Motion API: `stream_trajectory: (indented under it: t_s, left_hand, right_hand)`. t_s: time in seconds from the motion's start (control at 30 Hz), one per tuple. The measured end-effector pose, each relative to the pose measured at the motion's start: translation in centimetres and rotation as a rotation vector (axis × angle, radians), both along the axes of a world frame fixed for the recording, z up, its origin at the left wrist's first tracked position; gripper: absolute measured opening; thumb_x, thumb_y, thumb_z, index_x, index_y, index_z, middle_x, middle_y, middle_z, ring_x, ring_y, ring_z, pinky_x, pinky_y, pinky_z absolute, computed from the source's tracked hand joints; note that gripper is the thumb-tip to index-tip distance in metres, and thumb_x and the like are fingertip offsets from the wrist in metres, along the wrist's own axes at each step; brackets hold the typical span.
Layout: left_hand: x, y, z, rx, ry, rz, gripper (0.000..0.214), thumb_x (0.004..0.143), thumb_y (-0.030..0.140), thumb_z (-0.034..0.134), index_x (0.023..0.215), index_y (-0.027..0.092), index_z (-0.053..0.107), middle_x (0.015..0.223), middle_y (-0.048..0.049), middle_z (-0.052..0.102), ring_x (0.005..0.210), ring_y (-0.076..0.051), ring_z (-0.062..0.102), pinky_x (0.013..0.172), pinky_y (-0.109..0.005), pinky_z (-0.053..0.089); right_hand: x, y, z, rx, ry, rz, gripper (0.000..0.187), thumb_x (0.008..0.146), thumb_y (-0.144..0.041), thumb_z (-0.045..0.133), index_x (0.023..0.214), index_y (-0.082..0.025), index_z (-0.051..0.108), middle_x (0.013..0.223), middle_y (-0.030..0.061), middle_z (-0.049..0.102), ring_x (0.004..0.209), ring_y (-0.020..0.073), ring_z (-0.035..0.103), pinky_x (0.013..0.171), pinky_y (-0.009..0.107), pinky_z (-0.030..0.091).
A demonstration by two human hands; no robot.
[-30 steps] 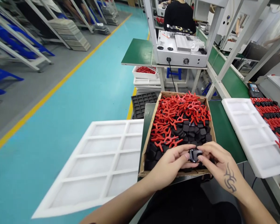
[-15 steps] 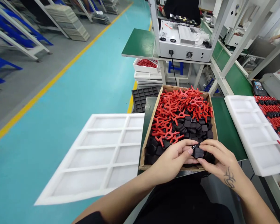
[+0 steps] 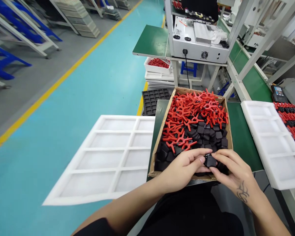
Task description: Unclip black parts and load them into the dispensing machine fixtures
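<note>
Above the near edge of a cardboard box, my left hand and my right hand both grip one small black part. The part has a square, matte block on the side towards me and a glossy, rounded rim at its left; its exact kind I cannot make out. Fingertips of both hands are closed around its edges. Red spring clamps lie heaped in the far and left portions of the box. Loose black square blocks fill the portion nearer my hands.
A white foam tray with compartments is at left; another white foam tray is at right, beside rows of red clamps with black parts. Behind the box stand a black grid tray and a white machine on a green table.
The view has shifted a little, so the scene sits slightly farther right. Both hands keep hold of the black part, which appears slightly turned.
</note>
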State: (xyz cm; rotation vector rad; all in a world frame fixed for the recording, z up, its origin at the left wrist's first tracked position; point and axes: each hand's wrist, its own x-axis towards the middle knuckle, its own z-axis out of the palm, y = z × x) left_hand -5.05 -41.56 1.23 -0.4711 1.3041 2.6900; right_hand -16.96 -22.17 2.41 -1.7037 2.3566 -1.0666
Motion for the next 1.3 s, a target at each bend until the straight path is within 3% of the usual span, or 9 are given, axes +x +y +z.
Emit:
stream_trajectory:
  t_s: [0.53,0.67,0.8,0.9,1.0,1.1,1.2,1.3]
  left_hand:
    - [0.0,0.2,-0.4,-0.036,-0.013,-0.011,0.065,0.082,0.062,0.089,0.129,0.019,0.078,0.121,-0.0095,0.081,0.114,-0.03,0.079,0.106,-0.041,0.062]
    - [-0.1,0.3,-0.1,-0.074,-0.002,0.004,0.058,0.085,0.051,0.089,0.129,0.016,0.076,0.122,-0.0109,0.081,0.11,-0.027,0.08,0.103,-0.038,0.062]
    - [0.1,0.4,0.4,-0.195,-0.007,0.039,0.047,0.085,0.032,0.089,0.126,0.015,0.074,0.111,-0.0108,0.084,0.099,-0.024,0.081,0.087,-0.029,0.063]
    - [0.3,0.5,0.7,-0.181,-0.001,0.068,0.042,0.085,0.03,0.087,0.121,0.014,0.074,0.108,-0.0111,0.085,0.096,-0.025,0.082,0.089,-0.033,0.064]
    - [0.2,0.6,0.8,-0.09,0.015,0.1,0.045,0.081,0.033,0.092,0.117,0.014,0.073,0.107,-0.0118,0.085,0.1,-0.028,0.083,0.099,-0.042,0.064]
    - [0.0,0.6,0.8,-0.048,0.036,0.133,0.049,0.077,0.038,0.096,0.114,0.014,0.073,0.105,-0.0124,0.085,0.103,-0.03,0.082,0.101,-0.047,0.065]
    - [0.0,0.5,0.6,-0.071,0.045,0.148,0.052,0.077,0.04,0.097,0.114,0.013,0.074,0.105,-0.013,0.085,0.105,-0.031,0.082,0.1,-0.047,0.066]
    - [0.1,0.4,0.5,-0.073,0.049,0.154,0.054,0.076,0.043,0.097,0.115,0.013,0.074,0.106,-0.0138,0.085,0.108,-0.033,0.081,0.1,-0.048,0.066]
  right_hand:
    - [0.0,0.0,-0.2,0.013,0.005,0.011,0.031,0.102,-0.019,0.071,0.131,-0.026,0.064,0.122,0.0098,0.071,0.111,0.0247,0.072,0.099,0.037,0.061]
    - [0.3,-0.4,-0.1,0.001,0.022,0.009,0.03,0.102,-0.017,0.069,0.131,-0.025,0.064,0.121,0.0102,0.071,0.111,0.0239,0.072,0.099,0.037,0.061]
    - [0.5,-0.6,0.7,-0.002,0.04,0.049,0.032,0.103,-0.017,0.068,0.133,-0.024,0.064,0.12,0.0109,0.072,0.111,0.0241,0.072,0.097,0.037,0.061]
    - [-0.8,-1.1,1.7,0.005,0.006,0.064,0.038,0.102,-0.026,0.072,0.139,-0.025,0.063,0.124,0.0111,0.074,0.111,0.0265,0.072,0.098,0.04,0.06]
    - [-3.6,-2.8,2.1,-0.035,-0.026,-0.107,0.018,0.108,-0.033,0.062,0.12,-0.023,0.07,0.106,0.0084,0.076,0.094,0.0242,0.073,0.087,0.038,0.059]
    - [-6.6,-5.5,1.4,0.093,0.089,-0.296,0.026,0.109,-0.038,0.057,0.094,-0.022,0.072,0.09,0.0073,0.073,0.079,0.0229,0.069,0.075,0.035,0.054]
    - [-8.4,-7.8,-0.1,0.25,0.182,-0.379,0.033,0.104,-0.039,0.063,0.078,-0.021,0.07,0.081,0.0095,0.071,0.073,0.0248,0.067,0.07,0.035,0.049]
    - [-9.0,-9.0,-1.1,0.252,0.179,-0.419,0.034,0.103,-0.035,0.061,0.073,-0.021,0.068,0.079,0.0116,0.071,0.071,0.0251,0.067,0.067,0.034,0.045]
